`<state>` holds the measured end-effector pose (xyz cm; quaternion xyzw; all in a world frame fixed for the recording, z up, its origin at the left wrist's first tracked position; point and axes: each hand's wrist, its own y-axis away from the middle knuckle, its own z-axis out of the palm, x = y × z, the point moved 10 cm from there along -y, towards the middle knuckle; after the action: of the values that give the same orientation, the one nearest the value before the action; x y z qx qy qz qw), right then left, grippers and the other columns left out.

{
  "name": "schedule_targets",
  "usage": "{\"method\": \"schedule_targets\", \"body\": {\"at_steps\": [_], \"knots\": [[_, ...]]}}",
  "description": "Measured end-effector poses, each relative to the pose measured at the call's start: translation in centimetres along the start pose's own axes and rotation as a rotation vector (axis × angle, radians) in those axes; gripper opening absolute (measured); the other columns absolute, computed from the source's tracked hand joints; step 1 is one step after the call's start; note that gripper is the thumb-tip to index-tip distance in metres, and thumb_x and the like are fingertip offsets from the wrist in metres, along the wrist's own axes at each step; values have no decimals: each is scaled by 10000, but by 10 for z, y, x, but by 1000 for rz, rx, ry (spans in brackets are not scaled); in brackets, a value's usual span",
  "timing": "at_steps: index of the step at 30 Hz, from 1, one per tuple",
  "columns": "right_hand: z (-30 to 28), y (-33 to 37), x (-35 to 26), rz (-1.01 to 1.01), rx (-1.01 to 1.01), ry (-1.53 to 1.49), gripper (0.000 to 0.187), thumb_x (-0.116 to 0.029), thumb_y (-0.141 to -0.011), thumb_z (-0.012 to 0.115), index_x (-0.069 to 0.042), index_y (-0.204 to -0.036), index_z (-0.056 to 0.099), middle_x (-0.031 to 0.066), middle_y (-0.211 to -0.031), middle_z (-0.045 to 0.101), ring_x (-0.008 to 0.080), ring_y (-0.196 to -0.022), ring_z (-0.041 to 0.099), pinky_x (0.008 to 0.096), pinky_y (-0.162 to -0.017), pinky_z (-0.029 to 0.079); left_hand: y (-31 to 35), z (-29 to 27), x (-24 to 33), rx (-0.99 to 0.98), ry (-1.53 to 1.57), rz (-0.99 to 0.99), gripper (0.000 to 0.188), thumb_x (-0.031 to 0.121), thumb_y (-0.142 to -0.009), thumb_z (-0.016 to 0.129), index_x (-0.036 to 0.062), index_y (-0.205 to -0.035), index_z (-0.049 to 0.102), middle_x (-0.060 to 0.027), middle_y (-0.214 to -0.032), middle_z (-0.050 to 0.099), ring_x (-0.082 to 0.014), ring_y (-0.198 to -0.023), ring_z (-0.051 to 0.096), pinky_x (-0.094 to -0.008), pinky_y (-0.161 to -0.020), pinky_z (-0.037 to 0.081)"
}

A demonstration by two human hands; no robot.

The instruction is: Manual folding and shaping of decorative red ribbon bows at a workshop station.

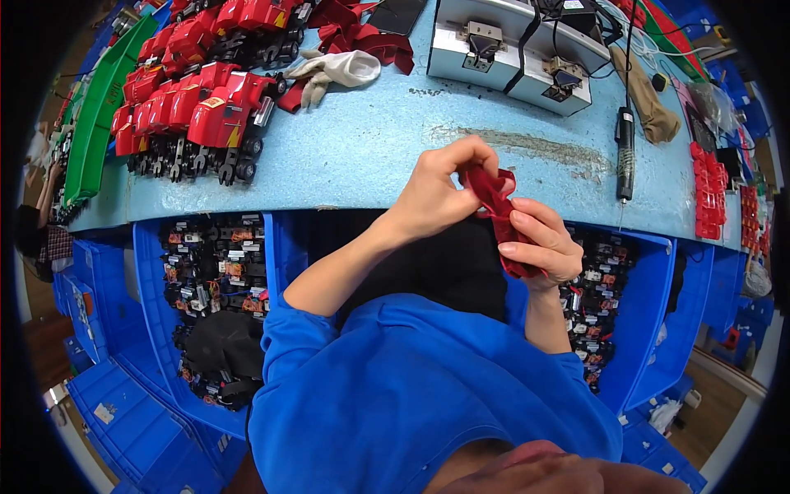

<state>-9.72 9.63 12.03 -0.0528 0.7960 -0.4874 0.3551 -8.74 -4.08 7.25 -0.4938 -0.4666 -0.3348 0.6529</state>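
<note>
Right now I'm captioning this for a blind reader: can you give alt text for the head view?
Two bare hands, left hand and right hand, hold a red plastic part over a light blue bench. Red toy trucks crowd its far left beside a white glove; blue bins of small parts sit below.

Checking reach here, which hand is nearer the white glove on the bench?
Left. The left hand is just below-right of the white glove; the right hand sits farther right.

A toy assembly workshop — red toy trucks [197, 107] in rows, blue parts bins [156, 329].
</note>
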Motion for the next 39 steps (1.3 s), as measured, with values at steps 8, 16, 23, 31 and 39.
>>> {"method": "schedule_targets", "body": {"at_steps": [8, 16, 23, 31, 39], "knots": [[-6, 14, 15, 134, 210, 9, 99, -68, -715, 634, -7, -785, 669, 202, -960, 638, 353, -913, 619, 387, -778, 512, 2, -39, 14, 345, -472, -124, 388, 179, -731, 728, 22, -923, 429, -41, -549, 492, -166, -491, 537, -283, -459, 415], [11, 75, 96, 1105, 442, -334, 152, -55, -836, 590, 47, -946, 564, 132, -776, 635, 170, -613, 631, 239, -511, 507, 7, -47, 2, -106, -358, -241, 710, 179, -733, 717, 76, -1308, 315, -89, -1049, 543, -176, -991, 526, -300, -791, 443], [-2, 118, 127, 1355, 280, -196, 722, -184, -839, 623, -5, -1346, 142, 179, -704, 615, 216, -529, 621, 281, -453, 503, 27, -82, -29, 135, -736, -290, 467, 219, -778, 671, 7, -1148, 483, -159, -1033, 562, -252, -972, 555, -347, -765, 470], [-1, 27, 77, 514, -56, 502, 313, -26, -702, 691, -31, -1002, 603, 118, -1070, 575, 287, -1001, 545, 350, -865, 431, 26, -55, -49, 110, -795, -119, 316, 108, -701, 686, 8, -973, 559, -160, -951, 545, -329, -911, 520, -375, -811, 422], [34, 40, 124, 591, -245, 479, 291, -45, -681, 705, 3, -955, 618, 122, -931, 620, 308, -878, 576, 362, -806, 451, 8, -36, -63, 278, -683, 4, 261, 15, -674, 654, 4, -918, 563, -148, -960, 532, -302, -842, 512, -377, -755, 425]]}}
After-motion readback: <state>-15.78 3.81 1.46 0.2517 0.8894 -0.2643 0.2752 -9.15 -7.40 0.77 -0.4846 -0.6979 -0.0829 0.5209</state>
